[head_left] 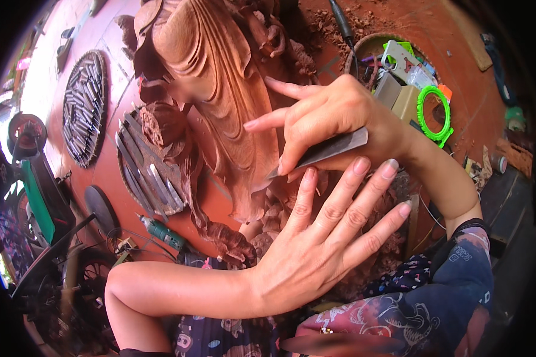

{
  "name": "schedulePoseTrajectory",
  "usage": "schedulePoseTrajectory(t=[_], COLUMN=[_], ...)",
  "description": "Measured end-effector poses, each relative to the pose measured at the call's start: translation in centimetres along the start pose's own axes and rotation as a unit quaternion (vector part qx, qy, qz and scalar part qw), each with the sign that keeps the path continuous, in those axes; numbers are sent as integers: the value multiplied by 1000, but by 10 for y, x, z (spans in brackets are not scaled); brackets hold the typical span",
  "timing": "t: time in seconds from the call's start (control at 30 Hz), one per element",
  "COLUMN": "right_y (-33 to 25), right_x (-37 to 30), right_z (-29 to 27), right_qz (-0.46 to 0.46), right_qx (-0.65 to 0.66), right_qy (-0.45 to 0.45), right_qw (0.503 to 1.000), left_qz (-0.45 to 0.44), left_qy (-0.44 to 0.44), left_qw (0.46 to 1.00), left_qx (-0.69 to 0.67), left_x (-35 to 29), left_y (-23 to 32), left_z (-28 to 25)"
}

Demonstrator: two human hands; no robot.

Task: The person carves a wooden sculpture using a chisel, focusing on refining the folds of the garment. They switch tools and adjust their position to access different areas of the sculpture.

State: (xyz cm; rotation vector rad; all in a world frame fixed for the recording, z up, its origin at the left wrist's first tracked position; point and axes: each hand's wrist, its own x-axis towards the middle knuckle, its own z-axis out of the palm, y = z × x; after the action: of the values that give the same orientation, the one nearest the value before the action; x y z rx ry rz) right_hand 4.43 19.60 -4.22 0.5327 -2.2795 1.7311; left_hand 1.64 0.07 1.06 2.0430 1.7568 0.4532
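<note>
On reddish wood carving [220,77]; right hand [333,116] grips flat chisel [330,149]; left hand [315,238] spread

Chisel trays [152,172] crowd the carving's [220,89] left; bare floor [458,83] right.

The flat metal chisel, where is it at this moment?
In the head view the chisel is right of centre, gripped in the right hand, its tip against the wooden carving. The left hand is spread open just below it.
</note>
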Motion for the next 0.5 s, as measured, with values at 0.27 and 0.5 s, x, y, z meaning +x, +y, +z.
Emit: schedulePoseTrajectory(t=[0.27,0.5], right_y=[-2,-1], right_x=[9,10], right_z=[-1,1], right_qz=[80,122], right_qx=[63,63], right_qy=[58,45], right_qw=[993,989], left_qz=[-1,20], left_qy=[26,105], left_qw=[1000,994], left_qx=[-14,17], left_x=[9,13], left_y=[-13,-21], left_z=[-9,2])
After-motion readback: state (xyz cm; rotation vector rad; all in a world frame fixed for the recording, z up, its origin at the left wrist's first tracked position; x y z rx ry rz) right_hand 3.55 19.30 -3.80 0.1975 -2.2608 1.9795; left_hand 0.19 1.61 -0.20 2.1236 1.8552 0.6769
